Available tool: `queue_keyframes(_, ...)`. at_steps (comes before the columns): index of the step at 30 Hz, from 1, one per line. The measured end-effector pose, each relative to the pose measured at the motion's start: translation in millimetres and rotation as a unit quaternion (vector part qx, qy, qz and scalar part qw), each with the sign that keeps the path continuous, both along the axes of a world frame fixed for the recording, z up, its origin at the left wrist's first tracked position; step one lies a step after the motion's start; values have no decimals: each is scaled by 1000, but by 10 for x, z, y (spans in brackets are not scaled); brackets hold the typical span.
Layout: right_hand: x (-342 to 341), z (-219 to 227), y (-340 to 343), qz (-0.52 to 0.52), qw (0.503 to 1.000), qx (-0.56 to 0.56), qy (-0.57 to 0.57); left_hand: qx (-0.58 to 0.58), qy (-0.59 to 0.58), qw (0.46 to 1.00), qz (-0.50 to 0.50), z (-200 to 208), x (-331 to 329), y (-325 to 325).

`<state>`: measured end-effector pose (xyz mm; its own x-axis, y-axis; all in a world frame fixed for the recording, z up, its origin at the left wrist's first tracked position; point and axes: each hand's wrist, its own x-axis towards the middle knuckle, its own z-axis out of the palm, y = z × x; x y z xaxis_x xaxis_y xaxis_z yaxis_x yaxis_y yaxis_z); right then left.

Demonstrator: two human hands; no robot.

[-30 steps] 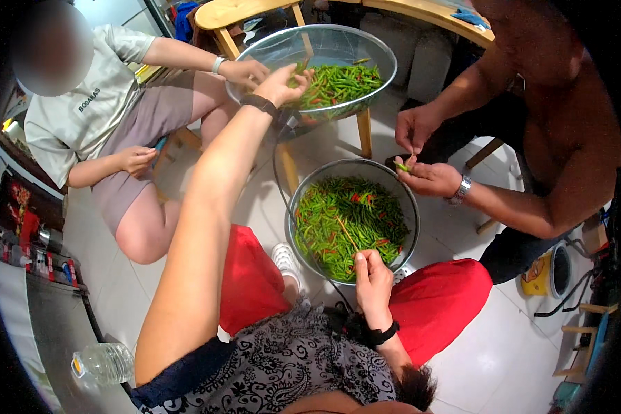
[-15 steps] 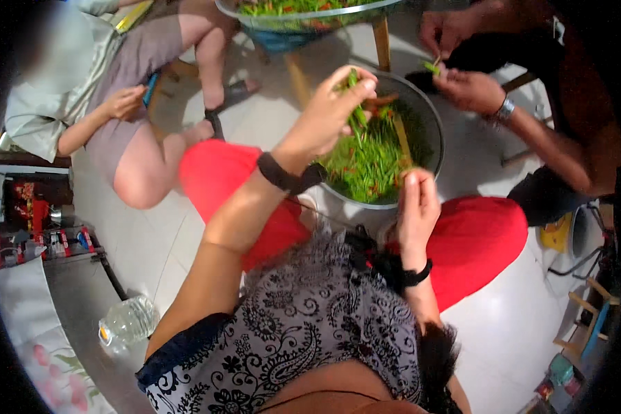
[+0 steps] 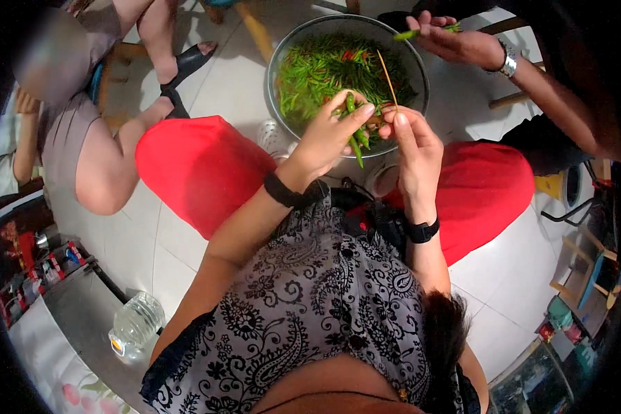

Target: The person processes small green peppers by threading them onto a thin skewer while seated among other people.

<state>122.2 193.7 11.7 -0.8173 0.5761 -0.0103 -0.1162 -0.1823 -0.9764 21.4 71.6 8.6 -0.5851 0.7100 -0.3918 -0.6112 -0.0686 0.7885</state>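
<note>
Several slender green chili peppers (image 3: 357, 141) are in my left hand (image 3: 321, 141), its thumb and fingers closed round them. My right hand (image 3: 419, 148) pinches a thin wooden skewer (image 3: 385, 72) between thumb and fingertips, with its long end pointing up and away. Both hands are close together over the near rim of a large round metal basin (image 3: 271, 83). A heap of green chili peppers (image 3: 310, 69) with a few red ones fills the basin. Something brownish shows between my hands, but I cannot make it out.
At the far right, a co-worker's hand (image 3: 455, 45) holds a green chili near the basin. Another person sits at the left, legs (image 3: 107, 162) close to my red-clad knee (image 3: 200, 165). A clear water jug (image 3: 138, 321) stands at lower left, small wooden stools (image 3: 579, 272) at right.
My hands have come together, the right one rising toward the left with the skewer. The view has shifted, so the basin sits higher and the upper bowl is out of sight.
</note>
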Motion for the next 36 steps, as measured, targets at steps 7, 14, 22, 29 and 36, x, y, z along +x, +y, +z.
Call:
queue_keyframes(7,-4,-46,49,-6,998,-53,-14,-17,51,989,-140,-42,-124,-117)
queue_keyframes(14,-36,90,62,26,999,-9,-22,-58,95,984,-136,127,-140,-203)
queue_keyframes(22,4,252,-64,-13,996,91,1,-36,36,995,85,365,243,-250)
queue_keyframes(29,5,123,-247,-65,941,327,-57,18,-34,984,176,171,-14,-219)
queue_keyframes(36,73,-19,-217,-90,967,228,-71,21,-49,993,110,57,71,-242)
